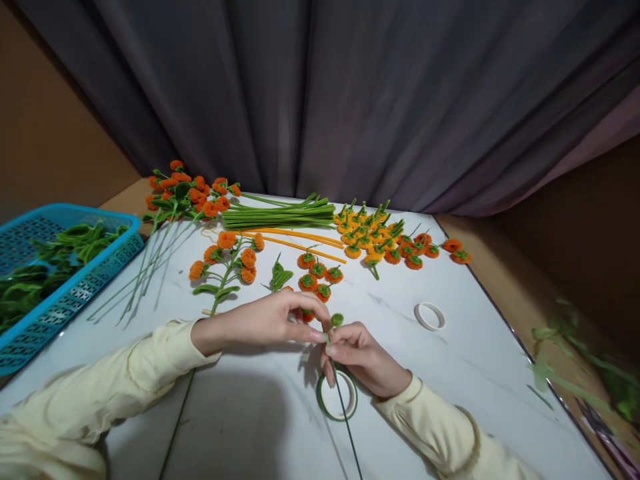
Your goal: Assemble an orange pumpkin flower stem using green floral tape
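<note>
A thin dark green wire stem (pixel 349 419) slants up from the bottom edge, with a small fuzzy green bud (pixel 337 320) at its top. Just below the bud, my right hand (pixel 367 357) pinches the stem between thumb and fingers. My left hand (pixel 280 319) reaches in from the left, its thumb and forefinger closed on the stem at the same spot; their fingertips partly hide it. Beneath the hands, a roll of green floral tape (pixel 321 402) lies on the table, partly covered by fingers.
A blue basket (pixel 127 233) of green pieces stands left. Green pipe cleaners (pixel 280 215), yellow flower heads (pixel 370 233) and orange flowers (pixel 195 190) lie at the back. A finished-looking orange flower stem (pixel 227 273) lies nearer. A white ring (pixel 429 316) sits right; scissors (pixel 595 420) lie beyond the table's edge.
</note>
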`<state>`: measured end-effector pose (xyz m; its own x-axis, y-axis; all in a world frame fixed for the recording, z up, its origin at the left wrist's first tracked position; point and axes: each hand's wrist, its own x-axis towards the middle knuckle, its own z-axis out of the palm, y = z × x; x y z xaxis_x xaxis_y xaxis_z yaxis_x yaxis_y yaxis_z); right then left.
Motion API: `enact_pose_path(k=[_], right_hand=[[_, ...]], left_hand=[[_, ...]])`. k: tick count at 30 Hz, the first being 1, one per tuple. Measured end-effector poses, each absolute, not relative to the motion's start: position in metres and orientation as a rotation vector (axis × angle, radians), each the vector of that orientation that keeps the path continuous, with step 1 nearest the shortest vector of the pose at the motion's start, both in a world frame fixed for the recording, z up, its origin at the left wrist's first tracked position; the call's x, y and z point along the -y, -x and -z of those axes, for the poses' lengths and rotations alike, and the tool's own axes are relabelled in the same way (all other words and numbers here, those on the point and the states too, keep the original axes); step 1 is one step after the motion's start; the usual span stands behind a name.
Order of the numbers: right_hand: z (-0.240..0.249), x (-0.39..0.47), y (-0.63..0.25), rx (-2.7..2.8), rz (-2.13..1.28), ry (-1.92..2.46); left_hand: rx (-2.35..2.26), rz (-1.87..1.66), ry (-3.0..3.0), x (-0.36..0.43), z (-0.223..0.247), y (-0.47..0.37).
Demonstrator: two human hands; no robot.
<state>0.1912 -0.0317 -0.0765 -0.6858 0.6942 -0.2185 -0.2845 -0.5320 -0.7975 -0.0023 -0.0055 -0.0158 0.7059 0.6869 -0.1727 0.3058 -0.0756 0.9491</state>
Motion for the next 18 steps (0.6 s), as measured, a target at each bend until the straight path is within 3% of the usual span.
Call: enact_pose_path(k=[9,18], right_hand=[[0.069,0.03,-0.191,1.174,-1.878,0.99],[0.054,0.026,-0.194,1.36,-1.887,1.165]], left_hand=[[-1.126,-0.464,-1.524,0.01,0.026,-0.006],[-1.231,-0.621,-1.241,0.027,0.051,-0.023]])
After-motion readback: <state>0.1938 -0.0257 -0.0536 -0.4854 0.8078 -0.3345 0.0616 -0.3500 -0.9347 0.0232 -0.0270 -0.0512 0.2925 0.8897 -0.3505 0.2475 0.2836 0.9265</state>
